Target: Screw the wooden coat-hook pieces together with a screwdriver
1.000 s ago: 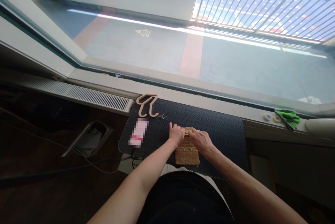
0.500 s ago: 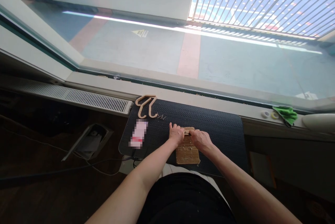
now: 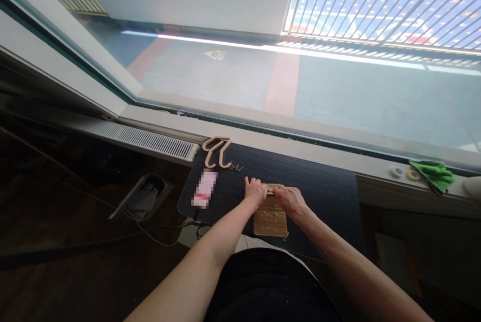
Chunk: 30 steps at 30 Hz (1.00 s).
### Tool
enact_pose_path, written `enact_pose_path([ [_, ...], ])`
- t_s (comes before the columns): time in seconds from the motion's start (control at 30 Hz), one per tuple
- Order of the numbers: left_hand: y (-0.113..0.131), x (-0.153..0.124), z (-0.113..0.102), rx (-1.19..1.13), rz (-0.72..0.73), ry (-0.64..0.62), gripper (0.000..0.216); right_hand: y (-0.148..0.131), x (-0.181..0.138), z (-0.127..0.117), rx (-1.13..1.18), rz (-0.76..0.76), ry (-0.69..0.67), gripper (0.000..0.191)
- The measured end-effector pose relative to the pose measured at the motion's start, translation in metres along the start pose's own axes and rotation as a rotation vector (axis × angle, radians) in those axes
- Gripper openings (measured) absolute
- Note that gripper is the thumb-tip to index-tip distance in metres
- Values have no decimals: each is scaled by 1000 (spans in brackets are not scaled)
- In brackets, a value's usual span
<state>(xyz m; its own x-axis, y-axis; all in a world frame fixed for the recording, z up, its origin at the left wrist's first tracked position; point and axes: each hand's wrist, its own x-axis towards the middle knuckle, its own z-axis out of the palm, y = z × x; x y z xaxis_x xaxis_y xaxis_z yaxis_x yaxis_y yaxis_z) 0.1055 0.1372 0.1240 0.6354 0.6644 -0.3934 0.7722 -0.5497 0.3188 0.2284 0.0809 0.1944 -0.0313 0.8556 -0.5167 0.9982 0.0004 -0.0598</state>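
Note:
A brown wooden board with a rough, pitted face lies near the front edge of the black tabletop. At its far end, a small pale wooden piece shows between my hands. My left hand is closed at the left end of this piece, with one finger sticking up. From the right, my right hand is curled into a fist against the piece; what its fingers grip is hidden. Pale hook-shaped wooden pieces lie at the table's far left, with several thin metal pins or screws beside them.
Left of my arm lies a blurred pink rectangular item. A radiator runs under the window at the left. On the sill are two tape-like rolls and a green cloth or glove. A cable crosses at the lower left.
The view has turned slightly, moving the surroundings rightward. Both hands stay at the board's far end. The dark thin thing seen by my right fingers earlier no longer shows clearly.

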Motion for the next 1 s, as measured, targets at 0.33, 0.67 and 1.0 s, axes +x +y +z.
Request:
enact_pose_path([
  [0.33,3,-19,-5,-123,-130,-108,41,8,-9,3,25,-78,48,27],
  [0.67,39,-59,40,-446,-332,-230,29,14,-30,16,3,-191,-4,25],
  [1.0,36,-56,59,-626,-424,-304,21,11,-54,37,-11,-167,-57,24],
])
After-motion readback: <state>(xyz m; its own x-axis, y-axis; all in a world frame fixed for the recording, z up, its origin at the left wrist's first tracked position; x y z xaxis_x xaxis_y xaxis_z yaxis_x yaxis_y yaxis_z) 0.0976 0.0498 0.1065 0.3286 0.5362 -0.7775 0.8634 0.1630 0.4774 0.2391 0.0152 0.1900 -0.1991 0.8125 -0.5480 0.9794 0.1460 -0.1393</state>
